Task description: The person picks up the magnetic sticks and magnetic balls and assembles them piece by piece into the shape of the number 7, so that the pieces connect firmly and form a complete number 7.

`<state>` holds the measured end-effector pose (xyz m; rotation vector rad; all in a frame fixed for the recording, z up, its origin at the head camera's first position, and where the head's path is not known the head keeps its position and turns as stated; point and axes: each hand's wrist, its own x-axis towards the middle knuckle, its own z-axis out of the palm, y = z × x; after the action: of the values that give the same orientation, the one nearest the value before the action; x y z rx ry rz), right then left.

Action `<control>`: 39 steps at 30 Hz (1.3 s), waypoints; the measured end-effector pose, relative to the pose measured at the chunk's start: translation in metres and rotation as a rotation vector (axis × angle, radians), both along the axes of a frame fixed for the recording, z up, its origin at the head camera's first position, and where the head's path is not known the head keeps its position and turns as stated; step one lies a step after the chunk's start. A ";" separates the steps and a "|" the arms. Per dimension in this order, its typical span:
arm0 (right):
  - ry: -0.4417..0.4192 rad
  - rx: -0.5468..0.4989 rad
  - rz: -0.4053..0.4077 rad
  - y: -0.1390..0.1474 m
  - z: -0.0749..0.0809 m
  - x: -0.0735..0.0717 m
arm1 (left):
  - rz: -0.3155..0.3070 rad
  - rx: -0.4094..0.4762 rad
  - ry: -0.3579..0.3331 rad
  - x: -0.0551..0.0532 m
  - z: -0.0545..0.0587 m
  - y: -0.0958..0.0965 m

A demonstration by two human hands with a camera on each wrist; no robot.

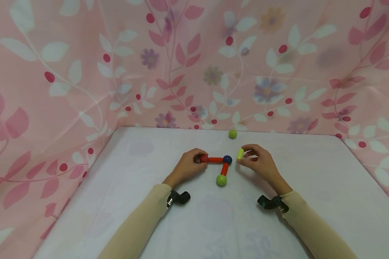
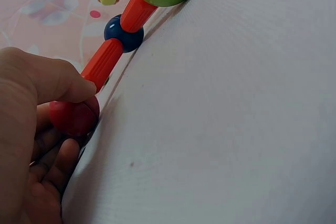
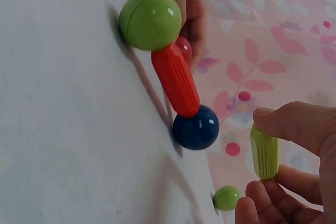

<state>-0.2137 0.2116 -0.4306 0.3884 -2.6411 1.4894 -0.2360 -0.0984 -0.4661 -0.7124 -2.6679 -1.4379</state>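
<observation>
My left hand (image 1: 190, 164) grips a red ball (image 2: 76, 115) at the left end of a joined piece on the table. From that ball a red rod (image 1: 215, 160) runs to a dark blue ball (image 3: 196, 127). A second red rod (image 3: 176, 80) leads from the blue ball toward me, ending in a green ball (image 1: 221, 180). Just right of the blue ball, my right hand (image 1: 259, 160) pinches a short yellow-green rod (image 3: 264, 152) by its two ends, between thumb and fingers. A gap shows between that rod and the blue ball.
Another green ball (image 1: 232, 134) lies near the back edge of the white-covered table (image 1: 142, 216). Behind the table hangs a pink floral cloth (image 1: 194, 64). A black wrist camera (image 1: 179, 197) sits on the left sleeve, another black camera (image 1: 273, 203) on the right.
</observation>
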 end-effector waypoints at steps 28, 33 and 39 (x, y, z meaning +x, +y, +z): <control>0.097 -0.101 0.035 -0.029 0.007 0.045 | -0.002 0.003 0.013 0.001 0.000 -0.001; 0.116 -0.119 0.051 -0.032 0.006 0.049 | -0.004 0.004 0.017 0.001 0.002 0.000; 0.111 -0.122 0.055 -0.036 0.006 0.056 | -0.005 -0.001 0.018 0.001 0.001 0.000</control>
<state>-0.1581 0.1756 -0.4245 0.5204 -2.4601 1.5857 -0.2347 -0.0988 -0.4647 -0.7297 -2.6552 -1.4247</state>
